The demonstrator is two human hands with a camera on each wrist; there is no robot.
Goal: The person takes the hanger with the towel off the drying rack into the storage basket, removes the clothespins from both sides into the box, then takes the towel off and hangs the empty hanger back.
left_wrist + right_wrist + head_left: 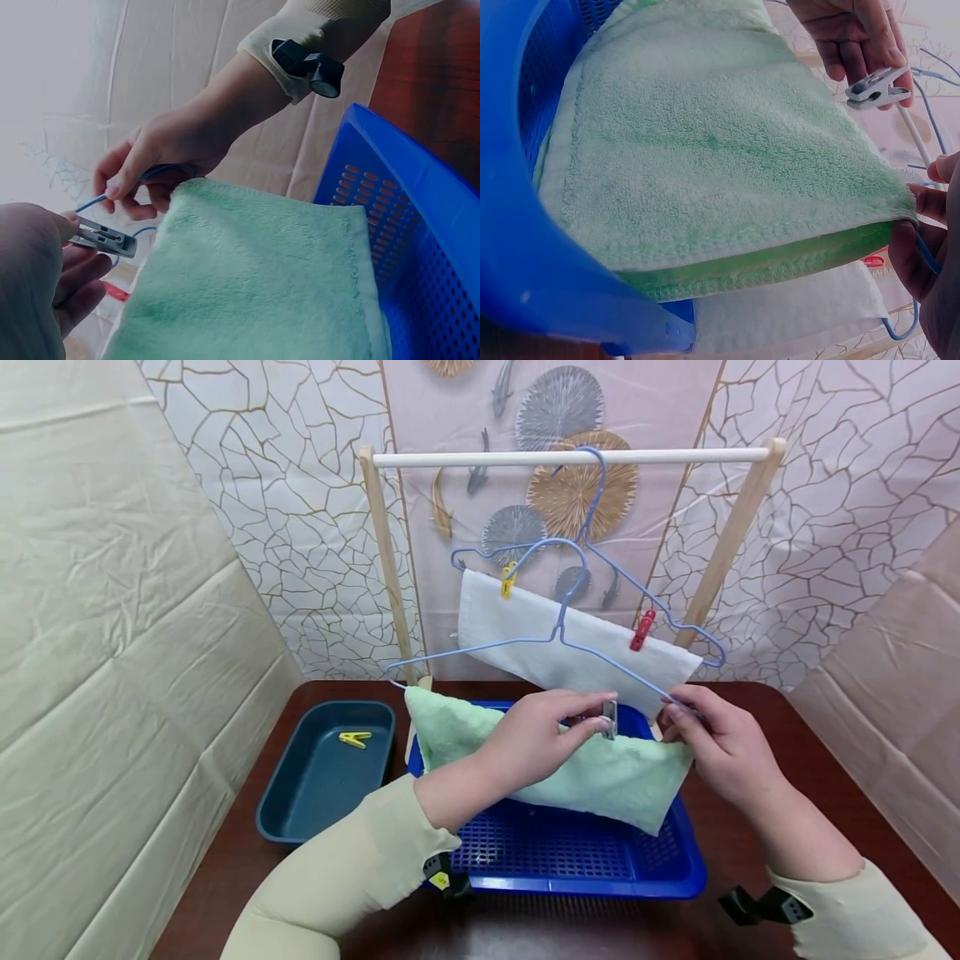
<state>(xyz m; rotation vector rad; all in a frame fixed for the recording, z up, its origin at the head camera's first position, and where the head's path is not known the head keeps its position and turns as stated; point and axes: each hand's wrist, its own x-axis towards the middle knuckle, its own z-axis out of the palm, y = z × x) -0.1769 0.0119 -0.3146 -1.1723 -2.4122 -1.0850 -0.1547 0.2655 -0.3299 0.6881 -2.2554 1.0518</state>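
A pale green towel (600, 777) hangs folded over the lower bar of a blue wire hanger (480, 647). My left hand (536, 731) pinches a grey clothespin (877, 88) between thumb and fingers, just above the towel's top fold. In the left wrist view the clothespin (105, 240) points towards the towel and looks apart from it. At the hanger's right end, my right hand (720, 743) grips the wire beside the towel's upper corner. In the right wrist view, fingers (907, 255) of that hand curl round the wire.
Behind, a white towel (540, 635) hangs on another blue hanger (588, 510), held by a yellow clothespin (507, 581) and a red one (642, 630), from a white rail (480, 459). Below is a blue basket (585, 885). A teal tray (300, 802) at left holds a yellow clothespin (355, 739).
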